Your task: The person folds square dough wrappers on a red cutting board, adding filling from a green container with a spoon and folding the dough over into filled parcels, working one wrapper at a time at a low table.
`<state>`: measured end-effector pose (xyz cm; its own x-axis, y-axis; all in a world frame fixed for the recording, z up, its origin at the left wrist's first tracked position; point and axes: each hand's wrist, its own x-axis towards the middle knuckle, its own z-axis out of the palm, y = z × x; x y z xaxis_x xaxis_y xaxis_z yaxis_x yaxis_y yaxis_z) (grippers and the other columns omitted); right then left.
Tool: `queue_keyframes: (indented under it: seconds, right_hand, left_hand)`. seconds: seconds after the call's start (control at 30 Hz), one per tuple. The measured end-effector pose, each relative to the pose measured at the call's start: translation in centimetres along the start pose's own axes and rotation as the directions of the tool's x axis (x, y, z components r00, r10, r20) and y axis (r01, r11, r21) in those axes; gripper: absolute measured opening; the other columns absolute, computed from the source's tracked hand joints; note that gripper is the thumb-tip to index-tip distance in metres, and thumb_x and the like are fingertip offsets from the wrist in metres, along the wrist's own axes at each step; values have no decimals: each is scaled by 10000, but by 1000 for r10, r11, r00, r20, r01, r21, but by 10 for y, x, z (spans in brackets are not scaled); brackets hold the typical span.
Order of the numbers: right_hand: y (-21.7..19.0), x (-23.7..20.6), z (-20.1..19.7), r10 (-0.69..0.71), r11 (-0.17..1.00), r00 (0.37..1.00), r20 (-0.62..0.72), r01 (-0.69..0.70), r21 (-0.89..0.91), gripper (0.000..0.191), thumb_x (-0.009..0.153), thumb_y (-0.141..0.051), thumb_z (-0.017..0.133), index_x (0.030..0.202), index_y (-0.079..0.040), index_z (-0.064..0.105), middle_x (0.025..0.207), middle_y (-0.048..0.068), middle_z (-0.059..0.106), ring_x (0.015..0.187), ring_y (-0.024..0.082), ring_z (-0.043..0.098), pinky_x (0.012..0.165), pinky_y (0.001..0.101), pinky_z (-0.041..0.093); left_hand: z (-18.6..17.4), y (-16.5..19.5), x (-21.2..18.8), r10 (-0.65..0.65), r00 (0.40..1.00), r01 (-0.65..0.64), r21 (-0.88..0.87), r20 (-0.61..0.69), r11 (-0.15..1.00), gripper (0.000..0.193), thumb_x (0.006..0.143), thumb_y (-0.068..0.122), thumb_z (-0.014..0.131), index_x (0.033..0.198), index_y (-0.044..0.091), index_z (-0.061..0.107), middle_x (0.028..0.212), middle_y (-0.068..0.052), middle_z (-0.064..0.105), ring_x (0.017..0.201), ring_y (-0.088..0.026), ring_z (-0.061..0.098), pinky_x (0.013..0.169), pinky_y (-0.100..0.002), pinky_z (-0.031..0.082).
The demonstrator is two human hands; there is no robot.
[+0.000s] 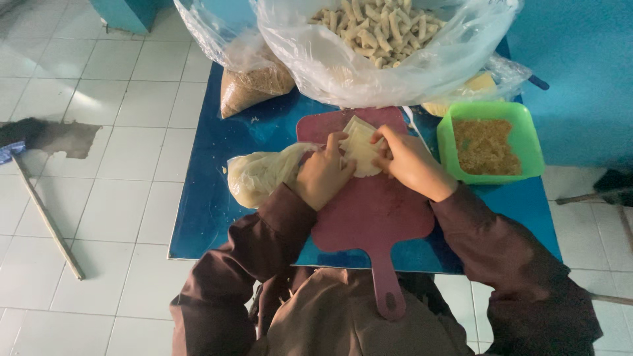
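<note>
A pale thin pastry sheet (pixel 359 146) lies on a dark red cutting board (pixel 376 217) with a handle pointing toward me. My left hand (pixel 325 173) presses the sheet's left edge with its fingers. My right hand (pixel 410 161) folds the right edge over, fingers curled on it. Both hands touch the same sheet. A clear bag of pale dough or wrappers (pixel 258 175) rests just left of my left hand.
The board sits on a blue table (pixel 211 198). A green tub of brown crumbs (pixel 489 142) stands at the right. A large clear bag of pale rolled sticks (pixel 376 39) and a bag of brown crumbs (pixel 254 86) sit behind. A broom handle (pixel 46 217) lies on the white tiled floor at left.
</note>
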<state>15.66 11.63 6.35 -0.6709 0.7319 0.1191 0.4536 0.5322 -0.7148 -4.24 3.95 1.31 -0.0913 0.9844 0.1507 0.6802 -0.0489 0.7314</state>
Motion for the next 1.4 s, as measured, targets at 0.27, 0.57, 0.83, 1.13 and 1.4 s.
queue_keyframes:
  seconds: [0.27, 0.57, 0.83, 1.13, 1.4]
  right_hand:
    - [-6, -3, -7, 47, 999, 998, 44, -47, 8, 364, 852, -32, 730, 1141, -52, 510, 748, 116, 647, 580, 229, 672, 535, 369, 507]
    - [-19, -4, -14, -5, 1000, 998, 64, 6, -18, 204, 853, -10, 692, 1024, -55, 588, 716, 114, 667, 609, 241, 685, 570, 367, 505]
    - [-15, -1, -14, -83, 996, 997, 9, 83, -35, 189, 856, 15, 686, 1017, -38, 604, 801, 124, 654, 714, 223, 672, 628, 350, 497]
    - [-21, 6, -12, -120, 980, 975, -184, 146, 136, 132, 966, -50, 681, 1078, -33, 614, 927, 93, 680, 802, 173, 697, 691, 305, 554]
    - [-10, 3, -14, -121, 991, 993, -6, 120, -64, 125, 877, -7, 683, 999, -28, 701, 856, 152, 670, 773, 266, 688, 669, 364, 511]
  left_hand:
    - [-11, 18, -6, 14, 999, -17, 75, 44, 997, 537, 907, 333, 679, 1329, 135, 412, 913, -182, 751, 829, -410, 734, 657, -514, 581]
    - [-24, 35, -10, -39, 992, 25, 111, 123, 993, 424, 924, 347, 631, 1272, 166, 469, 834, -156, 756, 801, -394, 739, 677, -504, 576]
    - [-22, 36, -10, -11, 997, 5, 80, 74, 997, 380, 944, 324, 625, 1258, 161, 486, 836, -148, 752, 777, -385, 738, 644, -494, 576]
    - [-25, 31, -3, 135, 961, -156, -70, -243, 985, 243, 1005, 248, 624, 1203, 145, 528, 885, -120, 737, 743, -329, 740, 602, -433, 564]
    - [-23, 26, -6, 14, 1000, -14, 15, -5, 1000, 259, 937, 295, 620, 1152, 149, 613, 900, -152, 752, 819, -368, 733, 696, -471, 582]
